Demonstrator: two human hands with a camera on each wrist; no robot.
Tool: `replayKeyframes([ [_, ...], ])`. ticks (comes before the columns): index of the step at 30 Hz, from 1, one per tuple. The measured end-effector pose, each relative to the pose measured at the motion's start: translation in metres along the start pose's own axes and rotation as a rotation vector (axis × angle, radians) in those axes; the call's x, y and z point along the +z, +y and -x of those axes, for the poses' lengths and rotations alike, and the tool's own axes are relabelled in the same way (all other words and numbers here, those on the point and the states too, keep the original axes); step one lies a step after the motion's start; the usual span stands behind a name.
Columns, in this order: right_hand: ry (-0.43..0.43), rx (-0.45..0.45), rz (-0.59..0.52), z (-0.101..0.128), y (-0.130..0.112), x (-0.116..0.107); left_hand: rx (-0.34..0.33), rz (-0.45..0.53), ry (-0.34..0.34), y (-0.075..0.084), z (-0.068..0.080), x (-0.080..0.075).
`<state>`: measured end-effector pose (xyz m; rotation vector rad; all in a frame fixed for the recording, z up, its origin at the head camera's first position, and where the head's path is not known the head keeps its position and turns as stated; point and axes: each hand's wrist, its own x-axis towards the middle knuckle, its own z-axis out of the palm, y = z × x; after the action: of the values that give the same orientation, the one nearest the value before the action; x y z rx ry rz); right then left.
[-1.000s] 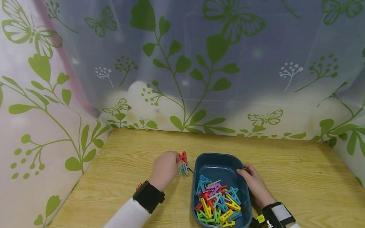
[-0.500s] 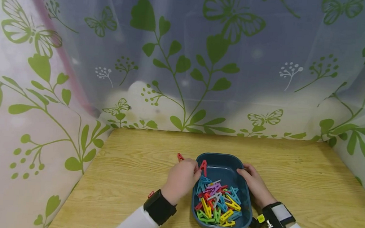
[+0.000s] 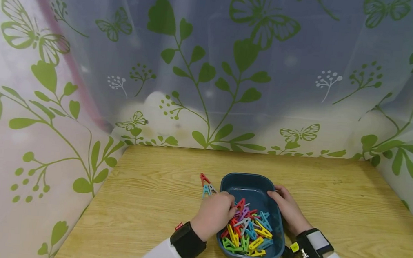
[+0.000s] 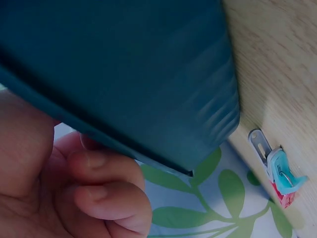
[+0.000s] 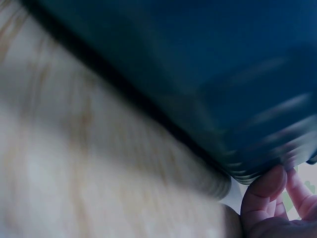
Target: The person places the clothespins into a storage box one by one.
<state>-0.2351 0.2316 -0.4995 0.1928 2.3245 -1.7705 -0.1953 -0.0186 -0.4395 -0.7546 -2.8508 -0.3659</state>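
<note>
A dark teal tray [image 3: 257,182] on the wooden table holds several coloured clothes clips [image 3: 247,231] piled at its near end. My left hand [image 3: 230,207] reaches over the tray's left rim and pinches a red clip [image 3: 241,203] just above the pile. In the left wrist view its curled fingers [image 4: 99,168] lie against the tray's outer wall [image 4: 124,74], tips hidden. My right hand [image 3: 277,194] grips the tray's right rim; its fingers [image 5: 270,191] show beside the tray [image 5: 198,74]. A red clip [image 3: 203,178] and a blue clip [image 3: 207,190] lie on the table left of the tray.
The table [image 3: 141,205] is boxed in by a leaf-and-butterfly curtain [image 3: 211,72] at the back and on both sides. In the left wrist view the blue clip [image 4: 285,173] lies close to the tray's corner. Bare wood stretches left and right of the tray.
My left hand moved right from the loose clips beside the tray, carrying a red clip over the rim and down towards the pile. The right hand and tray stayed put.
</note>
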Motion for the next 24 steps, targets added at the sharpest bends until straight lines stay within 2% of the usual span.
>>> replayKeyframes([
  [13, -0.003, -0.006, -0.003, -0.0033, 0.0030, -0.0011, 0.017, -0.027, 0.005, -0.0011, 0.0011, 0.0078],
  [24, -0.004, -0.015, -0.005, -0.0033, 0.0030, -0.0007, 0.002, -0.022, -0.007, 0.0000, 0.0023, 0.0055],
])
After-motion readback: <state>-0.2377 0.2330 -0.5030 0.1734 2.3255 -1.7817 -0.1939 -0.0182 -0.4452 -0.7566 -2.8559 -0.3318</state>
